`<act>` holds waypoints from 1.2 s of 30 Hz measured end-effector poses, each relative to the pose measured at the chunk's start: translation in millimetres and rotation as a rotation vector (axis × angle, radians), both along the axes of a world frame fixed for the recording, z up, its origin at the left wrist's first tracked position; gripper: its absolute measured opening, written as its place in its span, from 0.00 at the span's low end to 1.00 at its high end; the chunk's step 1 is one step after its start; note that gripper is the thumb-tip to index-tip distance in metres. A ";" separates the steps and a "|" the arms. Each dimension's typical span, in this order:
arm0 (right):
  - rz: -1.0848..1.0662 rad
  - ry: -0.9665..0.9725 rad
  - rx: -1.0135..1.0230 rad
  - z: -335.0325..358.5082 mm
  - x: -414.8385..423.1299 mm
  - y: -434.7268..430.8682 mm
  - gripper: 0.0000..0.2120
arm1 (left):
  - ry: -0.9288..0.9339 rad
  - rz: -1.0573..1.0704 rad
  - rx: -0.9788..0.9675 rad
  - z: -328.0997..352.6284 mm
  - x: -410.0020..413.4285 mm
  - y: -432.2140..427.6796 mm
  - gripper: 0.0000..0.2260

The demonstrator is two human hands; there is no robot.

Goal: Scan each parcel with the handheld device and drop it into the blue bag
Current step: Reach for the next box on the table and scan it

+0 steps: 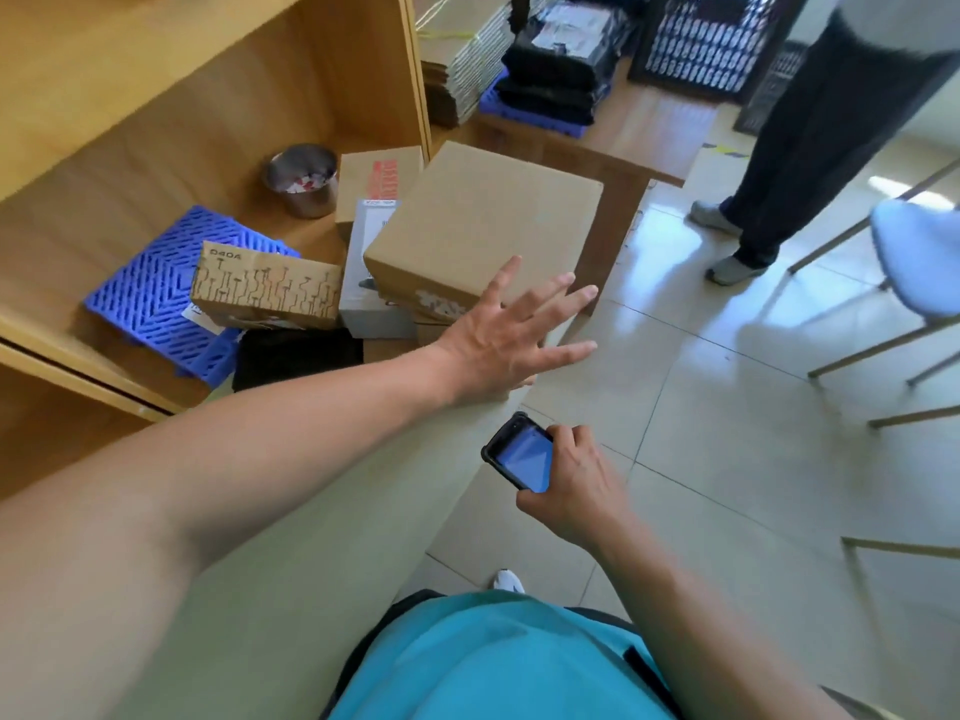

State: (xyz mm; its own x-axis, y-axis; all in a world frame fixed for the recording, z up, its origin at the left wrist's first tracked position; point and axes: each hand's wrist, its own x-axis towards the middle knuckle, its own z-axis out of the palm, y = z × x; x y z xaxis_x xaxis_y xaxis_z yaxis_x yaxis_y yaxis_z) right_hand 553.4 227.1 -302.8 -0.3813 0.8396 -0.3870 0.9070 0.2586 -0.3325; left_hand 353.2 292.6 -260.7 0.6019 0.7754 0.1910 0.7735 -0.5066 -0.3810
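Observation:
My left hand (511, 335) is stretched out with fingers spread, just in front of a large plain cardboard parcel (483, 226) that tops a pile on the floor; whether it touches the box is unclear. My right hand (571, 480) grips the black handheld scanner (522, 452), its blue screen lit, lower down and apart from the pile. Other parcels lie left of the big box: a patterned brown box marked 0404 (265, 291), a grey-white box (366, 283), a brown box with red print (376, 181) and a black soft parcel (296, 356). No blue bag shows.
A wooden shelf unit (208, 96) stands at the left with a blue plastic mat (150, 288) and a metal tin (301, 179). Flattened cartons (462, 49) and black bags (556, 80) sit behind. A person's legs (810, 148) and a chair (914, 262) stand at the right on tiled floor.

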 end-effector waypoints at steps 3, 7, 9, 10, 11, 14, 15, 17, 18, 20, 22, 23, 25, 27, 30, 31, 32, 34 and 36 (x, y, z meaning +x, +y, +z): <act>-0.044 0.016 0.002 -0.5 10.9 -1.7 0.34 | 0.113 0.116 -0.052 -1.4 18.7 16.6 0.27; -0.078 0.021 0.007 -0.9 25.4 -7.7 0.35 | 0.220 0.205 -0.061 -5.9 25.0 29.3 0.10; -0.097 0.035 0.014 -0.6 33.5 -10.2 0.35 | 0.246 0.188 -0.053 -8.1 24.2 32.1 0.05; -0.102 0.042 0.016 -1.2 36.5 -11.3 0.36 | 0.260 0.175 -0.039 -9.2 22.5 33.2 0.03; -0.102 0.045 0.016 -1.1 38.6 -12.4 0.36 | 0.268 0.162 -0.019 -10.8 19.4 34.5 0.02; -0.089 0.051 0.021 -1.4 41.4 -15.1 0.36 | 0.257 0.141 0.035 -10.7 8.6 33.6 0.05; -0.082 0.053 0.021 -1.8 41.2 -15.6 0.36 | 0.249 0.148 0.051 -8.9 4.6 32.4 0.06; -0.068 0.059 0.022 -2.9 39.5 -16.6 0.36 | 0.222 0.177 0.085 -1.4 -2.9 27.1 0.09; -0.061 0.065 0.024 -3.2 37.9 -16.6 0.36 | 0.204 0.193 0.092 4.4 -6.6 23.9 0.10; -0.042 0.072 0.028 -4.2 33.3 -16.8 0.37 | 0.177 0.218 0.102 18.3 -13.7 18.9 0.10; -0.011 0.082 0.026 -4.0 26.5 -17.0 0.37 | 0.186 0.247 0.099 33.0 -24.0 13.9 0.10; 0.009 0.091 0.022 -3.5 22.4 -17.2 0.37 | 0.192 0.265 0.093 40.8 -31.0 10.7 0.10; 0.054 0.114 0.022 -2.4 13.5 -18.4 0.37 | 0.204 0.310 0.091 57.1 -47.9 2.3 0.12; 0.089 0.126 0.025 -1.7 6.0 -19.3 0.37 | 0.217 0.353 0.094 73.7 -66.7 -5.4 0.15; 0.166 0.134 0.036 0.6 -9.5 -23.0 0.35 | 0.185 0.415 0.106 102.4 -96.1 -27.6 0.18; 0.190 0.135 0.041 1.0 -15.0 -24.3 0.35 | 0.172 0.429 0.123 110.0 -104.4 -36.7 0.18; 0.218 0.141 0.044 1.7 -22.1 -26.3 0.36 | 0.169 0.442 0.145 115.7 -113.8 -47.7 0.16; 0.277 0.155 0.042 3.4 -36.1 -32.1 0.36 | 0.183 0.478 0.186 123.1 -131.4 -71.4 0.12; 0.340 0.159 0.038 4.6 -49.8 -40.3 0.37 | 0.161 0.547 0.201 128.2 -148.8 -97.1 0.11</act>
